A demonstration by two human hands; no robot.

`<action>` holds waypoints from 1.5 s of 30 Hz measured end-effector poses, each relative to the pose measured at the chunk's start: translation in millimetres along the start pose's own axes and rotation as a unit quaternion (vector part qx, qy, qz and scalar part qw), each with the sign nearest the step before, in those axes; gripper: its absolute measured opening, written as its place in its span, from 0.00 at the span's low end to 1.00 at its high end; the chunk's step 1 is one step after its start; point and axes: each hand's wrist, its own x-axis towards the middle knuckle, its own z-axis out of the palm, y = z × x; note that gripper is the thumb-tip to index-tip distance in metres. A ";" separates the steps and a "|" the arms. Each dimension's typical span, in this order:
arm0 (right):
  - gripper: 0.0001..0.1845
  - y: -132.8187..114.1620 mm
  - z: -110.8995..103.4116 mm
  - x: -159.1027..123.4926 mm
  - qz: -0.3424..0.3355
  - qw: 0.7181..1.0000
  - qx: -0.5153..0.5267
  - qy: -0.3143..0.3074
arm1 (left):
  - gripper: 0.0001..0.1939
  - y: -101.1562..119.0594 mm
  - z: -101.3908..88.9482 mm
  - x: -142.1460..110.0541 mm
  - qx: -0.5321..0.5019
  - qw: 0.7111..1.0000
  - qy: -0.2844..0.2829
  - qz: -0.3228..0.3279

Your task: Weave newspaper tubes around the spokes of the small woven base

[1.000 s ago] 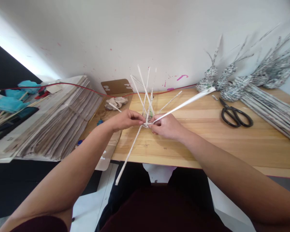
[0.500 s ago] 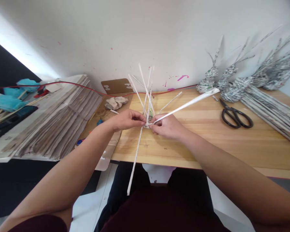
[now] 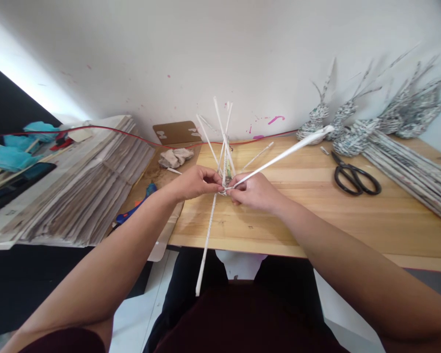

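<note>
Between my hands stands a small piece of paper weaving [image 3: 224, 192] on the wooden tabletop, mostly covered by my fingers. Several rolled paper sticks [image 3: 220, 128] fan upward from it, and one stick [image 3: 206, 250] runs down over the table's front edge. My left hand [image 3: 202, 184] pinches the weaving's left side with thumb and fingertips. My right hand [image 3: 248, 189] is closed on a long white paper strip [image 3: 286, 156] at its inner end; the strip's wider end points up to the right.
To the right lie black scissors [image 3: 356, 179], bundled paper rolls [image 3: 415, 176] and several woven paper pieces [image 3: 356, 136]. At left are a stack of newspapers [image 3: 84, 191], a blue glue gun [image 3: 135, 206] and a crumpled cloth [image 3: 175, 157]. A red wire [image 3: 132, 135] crosses behind.
Both hands keep nearly the same place at the weaving. The strip's outer end and the upright sticks have shifted slightly. More of the blue glue gun shows beside my left arm.
</note>
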 end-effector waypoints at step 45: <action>0.06 15.4 -24.4 15.5 0.077 0.991 0.063 0.095 | 0.08 -17.1 39.3 51.0 -0.036 0.981 0.131 0.140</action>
